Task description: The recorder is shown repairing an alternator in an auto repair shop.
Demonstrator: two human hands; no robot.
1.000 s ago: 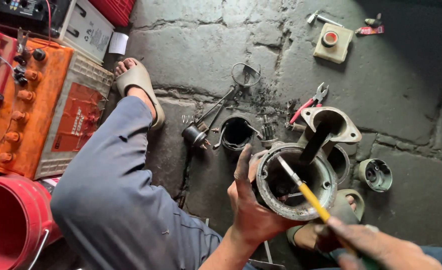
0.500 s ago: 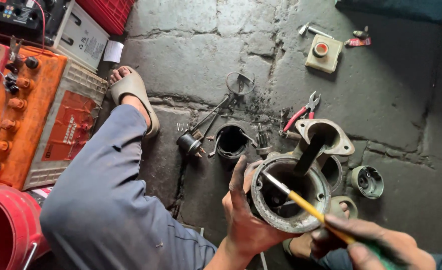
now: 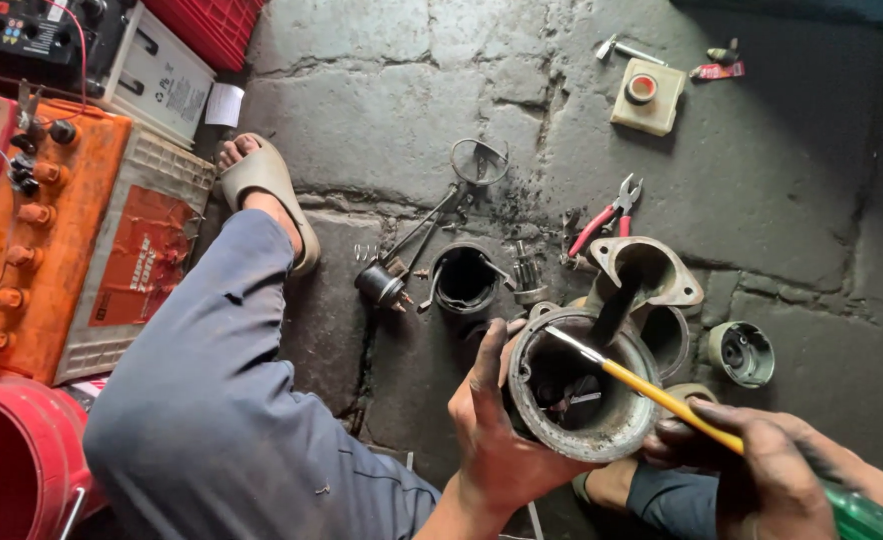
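Left hand: grip clamped on the outer wall of one round metal housing, thumb along its left side, fingers hidden behind it. The housing is held above the stone floor with its open mouth facing up toward the camera; its long axis therefore runs roughly toward the viewer, tilted slightly up-frame.

Right hand: grip clamped on one screwdriver with a yellow shaft and a green translucent handle. The screwdriver's long axis runs diagonally from the lower right to the upper left. Its metal tip points to the upper left and lies over the housing's mouth, near the upper-left rim; whether it touches the inside cannot be told.

Positions relative to the housing:
- Just above and to the right: one metal end bracket with an oval opening, with one round cup-shaped part behind it.
- To the right: one small round cap.
- Above, right of centre: one pair of red-handled pliers.
- Above and to the left: one black ring-shaped casing, with one small cylindrical part and lever beside it.
- Far upper right: one beige square box with a red button.
- Far left: one orange battery.
- Lower left: one red bucket.
- Left: one grey-trousered leg ending in one beige sandal
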